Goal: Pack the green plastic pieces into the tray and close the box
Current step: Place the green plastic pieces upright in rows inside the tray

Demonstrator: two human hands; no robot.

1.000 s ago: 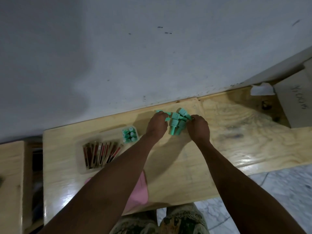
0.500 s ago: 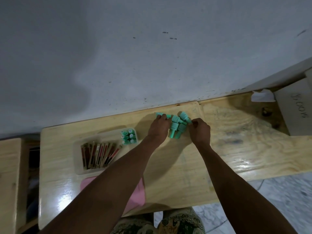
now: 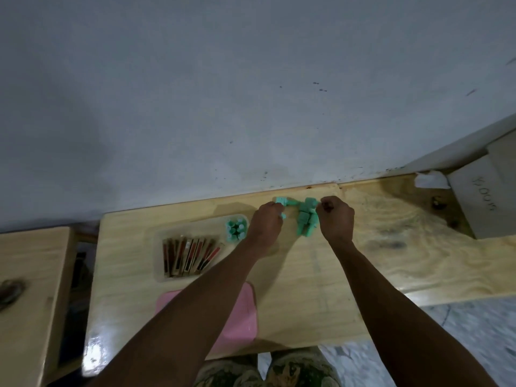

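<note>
Hands are working at the far edge of a pale wooden surface (image 3: 321, 289), close to a grey wall (image 3: 223, 93). Between them a loose pile of green plastic pieces (image 3: 306, 220) is lying on the wood. The left hand (image 3: 265, 223) is curling its fingers around one or two small green pieces at the pile's left side. The right hand (image 3: 336, 216) is sitting fisted just beside the pile's right edge; whether it is gripping a piece cannot be told. To the left, a clear tray (image 3: 159, 258) is holding a row of brown and red sticks (image 3: 190, 256), and more green pieces are standing upright in its far right corner. A pink lid (image 3: 240, 317) is lying nearer the person, partly under the left forearm.
</note>
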